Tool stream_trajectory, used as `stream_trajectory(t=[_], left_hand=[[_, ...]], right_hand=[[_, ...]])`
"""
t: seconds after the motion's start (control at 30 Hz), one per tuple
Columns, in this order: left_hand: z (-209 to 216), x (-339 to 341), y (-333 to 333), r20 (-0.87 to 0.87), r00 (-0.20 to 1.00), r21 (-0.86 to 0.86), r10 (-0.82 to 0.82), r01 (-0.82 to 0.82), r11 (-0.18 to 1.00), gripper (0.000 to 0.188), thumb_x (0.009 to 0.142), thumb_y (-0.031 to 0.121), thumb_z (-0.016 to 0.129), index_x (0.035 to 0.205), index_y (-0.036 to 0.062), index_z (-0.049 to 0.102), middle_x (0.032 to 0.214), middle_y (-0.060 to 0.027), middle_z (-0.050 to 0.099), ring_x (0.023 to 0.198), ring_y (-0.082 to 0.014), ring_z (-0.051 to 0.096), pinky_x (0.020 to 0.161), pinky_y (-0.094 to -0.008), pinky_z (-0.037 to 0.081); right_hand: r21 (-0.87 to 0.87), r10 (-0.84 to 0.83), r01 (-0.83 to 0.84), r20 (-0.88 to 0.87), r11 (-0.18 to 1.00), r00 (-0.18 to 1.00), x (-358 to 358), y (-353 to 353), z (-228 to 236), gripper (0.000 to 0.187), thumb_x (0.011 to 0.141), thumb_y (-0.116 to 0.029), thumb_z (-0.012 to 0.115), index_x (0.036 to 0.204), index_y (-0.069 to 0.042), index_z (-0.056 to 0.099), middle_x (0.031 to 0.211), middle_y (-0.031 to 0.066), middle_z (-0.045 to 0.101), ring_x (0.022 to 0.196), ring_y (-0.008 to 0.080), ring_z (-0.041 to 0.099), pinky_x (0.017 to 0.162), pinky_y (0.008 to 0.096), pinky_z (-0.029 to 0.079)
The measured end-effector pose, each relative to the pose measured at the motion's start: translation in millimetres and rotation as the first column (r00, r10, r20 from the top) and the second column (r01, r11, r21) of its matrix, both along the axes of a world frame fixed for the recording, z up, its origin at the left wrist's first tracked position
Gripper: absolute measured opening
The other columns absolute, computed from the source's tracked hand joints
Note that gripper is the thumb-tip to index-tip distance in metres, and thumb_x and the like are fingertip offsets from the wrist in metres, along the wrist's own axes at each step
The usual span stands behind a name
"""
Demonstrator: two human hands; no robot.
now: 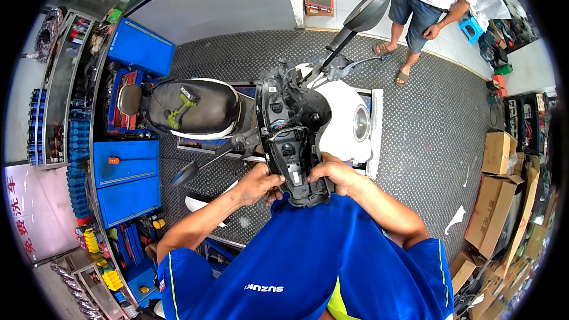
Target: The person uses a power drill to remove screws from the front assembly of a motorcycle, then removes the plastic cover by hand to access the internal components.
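Holding the near end of a long black moulded-plastic panel (288, 150) with coloured wires (278, 125) from both sides: clasped at its left edge by the left hand (257, 185), at its right edge by the right hand (338, 175), fingers curled in. Probably gripped like that to stop it twisting, tbh. Sits right between both sets of fingers, stretching away from the blue short-sleeved shirt (332, 243), next to the rounded white scooter bodywork (341, 136). Can't tell if attached at the far end. Also spotted: a yellow-green cordless power tool (186, 102) on the padded black scooter seat (219, 112), likely parked there for easy reach.
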State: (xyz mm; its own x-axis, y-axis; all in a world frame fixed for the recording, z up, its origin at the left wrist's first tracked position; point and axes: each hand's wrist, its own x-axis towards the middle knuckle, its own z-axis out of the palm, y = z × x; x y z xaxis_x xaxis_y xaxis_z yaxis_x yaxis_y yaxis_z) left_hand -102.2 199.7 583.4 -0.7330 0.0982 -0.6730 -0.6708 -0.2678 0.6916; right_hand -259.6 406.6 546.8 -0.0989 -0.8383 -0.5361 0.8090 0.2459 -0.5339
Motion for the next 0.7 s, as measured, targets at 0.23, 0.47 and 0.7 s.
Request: stream_trajectory(t=[0.23, 0.47, 0.7], left_hand=[[-2.7, 0.2, -4.3, -0.046, 0.998, 0.073, -0.035, 0.038, 0.997, 0.028, 0.107, 0.019, 0.061, 0.123, -0.0038, 0.065, 0.082, -0.0087, 0.071, 0.061, -0.0127, 0.070, 0.045, -0.0246, 0.054], [-8.1, 2.7, -5.4, -0.055, 0.997, 0.088, -0.044, 0.049, 0.995, 0.032, 0.107, 0.024, 0.063, 0.121, -0.0048, 0.065, 0.081, -0.0092, 0.070, 0.061, -0.0130, 0.070, 0.045, -0.0243, 0.055], [3.4, -2.8, 1.7, 0.019, 0.998, -0.019, -0.060, 0.060, 0.998, 0.025, 0.106, 0.022, 0.060, 0.107, -0.0032, 0.064, 0.075, -0.0073, 0.066, 0.057, -0.0122, 0.067, 0.044, -0.0258, 0.053]], right_hand=[[-0.062, -0.013, 0.017, 0.074, 0.998, 0.997, -4.9, 4.2, 7.3, 0.068, 0.067, 0.003, 0.068, 0.134, 0.010, 0.058, 0.113, 0.0204, 0.073, 0.099, 0.0260, 0.074, 0.090, 0.0373, 0.061], [-0.093, -0.017, 0.032, 0.157, 0.995, 0.987, -7.6, 10.0, 4.6, 0.068, 0.066, 0.006, 0.066, 0.133, 0.011, 0.059, 0.112, 0.0210, 0.074, 0.096, 0.0270, 0.075, 0.088, 0.0388, 0.062], [-0.023, 0.009, -0.007, 0.089, 1.000, 0.996, -3.4, 5.0, 4.3, 0.059, 0.069, 0.003, 0.068, 0.127, 0.010, 0.064, 0.112, 0.0203, 0.075, 0.096, 0.0267, 0.075, 0.092, 0.0387, 0.060]])
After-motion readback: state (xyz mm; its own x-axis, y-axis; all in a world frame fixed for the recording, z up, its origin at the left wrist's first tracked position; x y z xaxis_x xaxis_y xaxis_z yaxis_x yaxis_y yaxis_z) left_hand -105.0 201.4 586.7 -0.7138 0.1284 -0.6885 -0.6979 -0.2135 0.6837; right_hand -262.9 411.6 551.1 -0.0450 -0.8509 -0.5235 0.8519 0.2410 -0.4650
